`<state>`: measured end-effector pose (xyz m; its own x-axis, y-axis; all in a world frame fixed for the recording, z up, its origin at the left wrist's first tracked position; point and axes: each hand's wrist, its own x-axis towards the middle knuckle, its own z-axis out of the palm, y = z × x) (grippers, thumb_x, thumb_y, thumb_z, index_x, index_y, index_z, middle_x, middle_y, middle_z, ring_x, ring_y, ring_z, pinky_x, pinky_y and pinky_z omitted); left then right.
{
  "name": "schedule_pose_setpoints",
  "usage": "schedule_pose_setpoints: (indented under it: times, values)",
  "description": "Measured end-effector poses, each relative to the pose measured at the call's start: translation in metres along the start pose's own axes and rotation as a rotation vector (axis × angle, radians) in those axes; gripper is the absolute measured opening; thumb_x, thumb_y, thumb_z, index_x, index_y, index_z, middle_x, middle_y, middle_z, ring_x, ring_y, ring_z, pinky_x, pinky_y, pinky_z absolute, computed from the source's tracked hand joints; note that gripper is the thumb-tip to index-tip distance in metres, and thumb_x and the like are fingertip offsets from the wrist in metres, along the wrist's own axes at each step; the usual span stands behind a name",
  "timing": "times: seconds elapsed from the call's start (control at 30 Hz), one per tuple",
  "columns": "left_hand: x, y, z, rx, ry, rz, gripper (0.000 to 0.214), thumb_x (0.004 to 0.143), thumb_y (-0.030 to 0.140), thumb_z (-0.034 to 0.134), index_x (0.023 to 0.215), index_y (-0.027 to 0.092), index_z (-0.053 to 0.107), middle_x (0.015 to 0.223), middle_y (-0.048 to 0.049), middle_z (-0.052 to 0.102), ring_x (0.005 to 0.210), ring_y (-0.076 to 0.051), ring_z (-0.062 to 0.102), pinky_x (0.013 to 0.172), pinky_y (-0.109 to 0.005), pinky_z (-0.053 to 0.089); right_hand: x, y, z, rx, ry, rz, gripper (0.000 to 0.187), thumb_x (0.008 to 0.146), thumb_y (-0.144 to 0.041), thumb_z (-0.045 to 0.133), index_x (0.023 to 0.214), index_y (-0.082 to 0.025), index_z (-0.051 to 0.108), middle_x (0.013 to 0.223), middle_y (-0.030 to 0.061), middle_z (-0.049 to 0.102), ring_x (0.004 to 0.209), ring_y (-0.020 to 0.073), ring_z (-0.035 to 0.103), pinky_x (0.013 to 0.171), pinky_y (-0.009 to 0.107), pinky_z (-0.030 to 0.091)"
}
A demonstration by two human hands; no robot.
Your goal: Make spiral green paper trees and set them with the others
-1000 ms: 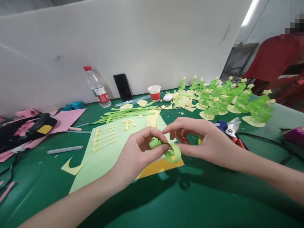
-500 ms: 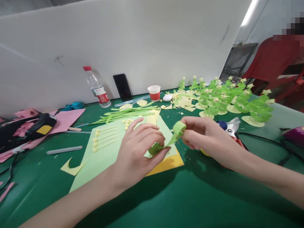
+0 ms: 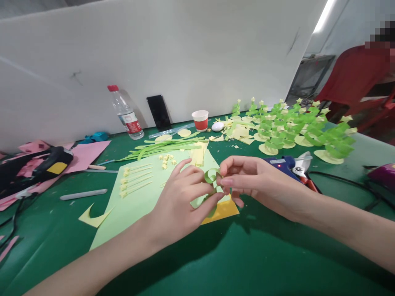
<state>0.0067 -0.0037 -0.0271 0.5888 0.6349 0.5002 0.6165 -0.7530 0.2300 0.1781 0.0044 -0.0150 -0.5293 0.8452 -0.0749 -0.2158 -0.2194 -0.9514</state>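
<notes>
Between my two hands is a curled green paper strip (image 3: 210,176), bent into a loop. My left hand (image 3: 188,193) pinches its lower part between thumb and fingers. From the right, my right hand (image 3: 247,176) grips the strip's other side at the fingertips. Beneath them lies a pale green sheet (image 3: 138,213) over a yellow-orange sheet (image 3: 224,211). On the pale sheet rest thin strips with star ends (image 3: 135,181), several small paper stars (image 3: 166,159) and a pale yellow paper stack (image 3: 198,155).
Finished green paper plants (image 3: 293,127) on round bases crowd the back right. A glue gun (image 3: 280,162) and pruning shears (image 3: 300,166) lie right of my hand. Behind stand a paper cup (image 3: 200,121), phone (image 3: 159,113) and bottle (image 3: 126,115). Green strips (image 3: 154,149) lie beyond the sheet.
My right hand has moved left, close to my left hand, bringing the strip's curled end along. The glue gun behind it is now more exposed. My left hand has barely moved.
</notes>
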Motion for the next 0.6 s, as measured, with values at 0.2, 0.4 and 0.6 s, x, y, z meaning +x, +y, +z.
schedule_pose_setpoints:
  times: [0.2,0.4,0.6]
  values:
    - [0.005,0.001,-0.004,-0.14,0.003,-0.03,0.017,0.079,0.024,0.058,0.067,0.019,0.068,0.069,-0.0004,0.062,0.068,-0.014,0.053,0.082,-0.034,0.041,0.0,-0.001,-0.002,-0.069,0.094,-0.061,0.022,0.058,-0.013,0.073,0.066,-0.015,0.053,0.058,-0.0067,0.052,0.045,0.0029,0.048,0.044,0.014,0.04]
    - [0.003,0.002,-0.001,-0.21,-0.017,-0.04,0.015,0.075,0.022,0.062,0.06,0.02,0.066,0.072,0.0002,0.066,0.071,-0.015,0.057,0.089,-0.038,0.039,0.003,-0.013,-0.013,-0.114,0.255,-0.129,0.025,0.054,-0.012,0.074,0.064,-0.015,0.051,0.055,-0.0078,0.049,0.043,0.0022,0.044,0.042,0.015,0.036]
    - [0.004,0.003,-0.003,-0.374,-0.06,-0.283,0.004,0.076,0.021,0.056,0.072,0.02,0.058,0.083,-0.0005,0.067,0.08,-0.016,0.061,0.077,-0.031,0.048,0.003,-0.015,-0.013,-0.087,0.29,-0.125,0.027,0.053,-0.011,0.075,0.064,-0.015,0.051,0.054,-0.0082,0.048,0.043,0.002,0.044,0.041,0.014,0.036]
